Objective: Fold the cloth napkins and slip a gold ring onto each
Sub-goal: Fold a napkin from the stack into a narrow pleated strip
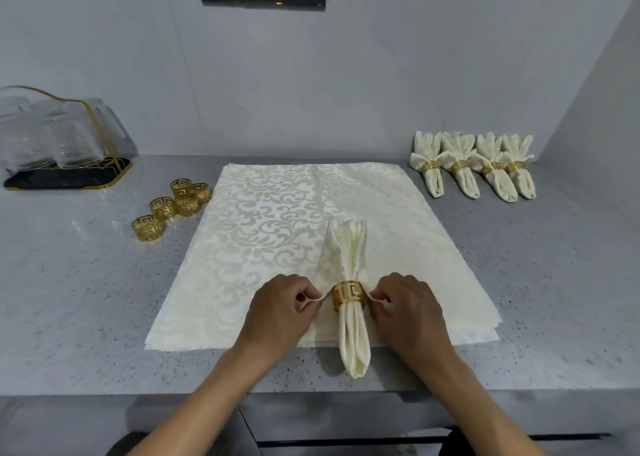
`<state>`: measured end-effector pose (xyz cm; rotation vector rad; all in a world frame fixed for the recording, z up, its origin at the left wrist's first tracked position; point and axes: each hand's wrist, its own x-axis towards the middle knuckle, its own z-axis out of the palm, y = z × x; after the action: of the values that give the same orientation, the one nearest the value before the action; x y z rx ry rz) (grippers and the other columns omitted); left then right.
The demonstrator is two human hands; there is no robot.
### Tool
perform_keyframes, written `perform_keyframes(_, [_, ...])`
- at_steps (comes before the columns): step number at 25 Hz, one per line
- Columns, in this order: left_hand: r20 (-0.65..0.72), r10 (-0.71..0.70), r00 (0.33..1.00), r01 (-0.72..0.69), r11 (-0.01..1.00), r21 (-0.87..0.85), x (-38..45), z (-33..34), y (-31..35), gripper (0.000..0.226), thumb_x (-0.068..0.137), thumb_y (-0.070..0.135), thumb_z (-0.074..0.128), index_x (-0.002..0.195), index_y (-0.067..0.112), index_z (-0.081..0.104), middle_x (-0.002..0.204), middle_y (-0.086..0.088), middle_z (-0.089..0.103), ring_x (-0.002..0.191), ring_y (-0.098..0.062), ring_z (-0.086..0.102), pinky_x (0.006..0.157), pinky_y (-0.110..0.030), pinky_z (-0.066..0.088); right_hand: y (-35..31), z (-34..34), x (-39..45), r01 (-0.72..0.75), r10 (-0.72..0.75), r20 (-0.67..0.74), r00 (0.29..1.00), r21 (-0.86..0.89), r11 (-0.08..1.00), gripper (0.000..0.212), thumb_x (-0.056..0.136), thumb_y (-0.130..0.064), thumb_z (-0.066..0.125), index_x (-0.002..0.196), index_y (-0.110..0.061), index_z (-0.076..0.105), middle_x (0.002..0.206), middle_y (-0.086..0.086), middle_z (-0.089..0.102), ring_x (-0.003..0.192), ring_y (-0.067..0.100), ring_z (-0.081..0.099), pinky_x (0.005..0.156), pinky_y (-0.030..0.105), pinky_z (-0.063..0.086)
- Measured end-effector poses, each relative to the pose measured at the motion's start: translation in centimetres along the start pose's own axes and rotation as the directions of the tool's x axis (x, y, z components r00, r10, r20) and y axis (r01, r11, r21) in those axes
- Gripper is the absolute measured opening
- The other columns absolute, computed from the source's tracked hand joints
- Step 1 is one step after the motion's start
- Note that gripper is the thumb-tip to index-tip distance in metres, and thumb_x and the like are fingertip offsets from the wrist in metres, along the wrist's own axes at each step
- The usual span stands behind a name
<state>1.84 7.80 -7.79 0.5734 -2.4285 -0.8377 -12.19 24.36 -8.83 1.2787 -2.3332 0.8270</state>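
Ringed napkin [351, 324] lies on the flat napkin stack [263, 227], near desk [86, 299] edge. Our left hand [277, 311] and right hand [407, 308] each pinch a side flap beside the gold ring [348, 295], likely spreading the wings evenly.

Cloth, metal and speckled stone

Cream damask cloth napkins [294, 233] with a soft sheen; shiny gold metal napkin ring [348, 296]; smooth grey speckled countertop [86, 282]; matt wall [242, 74].
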Motion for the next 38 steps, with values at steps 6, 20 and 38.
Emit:
perform_keyframes(6, [0.110,0.105,0.988,-0.110,0.993,0.046,0.5,-1.8,0.8,0.010,0.091,0.024,0.064,0.092,0.025,0.074,0.090,0.016,0.071,0.083,0.000,0.061,0.073,-0.014,0.046,-0.6,-2.1,0.7,-0.011,0.007,0.060,0.998,0.076,0.997,0.016,0.084,-0.018,0.055,0.090,-0.017,0.070,0.085,-0.002,0.069,0.072,0.020,0.058,0.066,0.037,0.049])
perform_keyframes(20, [-0.099,0.130,0.987,-0.103,0.964,0.245,3.1,-5.0,-1.7,0.027,0.077,0.017,0.076,0.095,0.026,0.058,0.088,0.013,0.058,0.073,-0.009,0.053,0.063,-0.028,0.038,2.9,-3.3,3.8,-0.068,0.068,-0.014,0.998,-0.357,0.932,0.006,0.084,-0.018,0.070,0.089,-0.015,0.068,0.070,0.005,0.068,0.061,0.032,0.062,0.061,0.037,0.044])
perform_keyframes(38, [0.246,0.164,0.955,-0.189,0.979,0.082,1.4,1.5,2.5,0.027,0.089,0.027,0.062,0.116,0.029,0.064,0.110,0.018,0.063,0.100,-0.004,0.053,0.086,-0.025,0.045,-3.4,-0.6,1.5,-0.258,0.293,0.079,0.953,-0.295,0.920,0.039,0.085,-0.052,0.062,0.067,-0.018,0.059,0.064,-0.001,0.063,0.055,0.019,0.054,0.049,0.027,0.032])
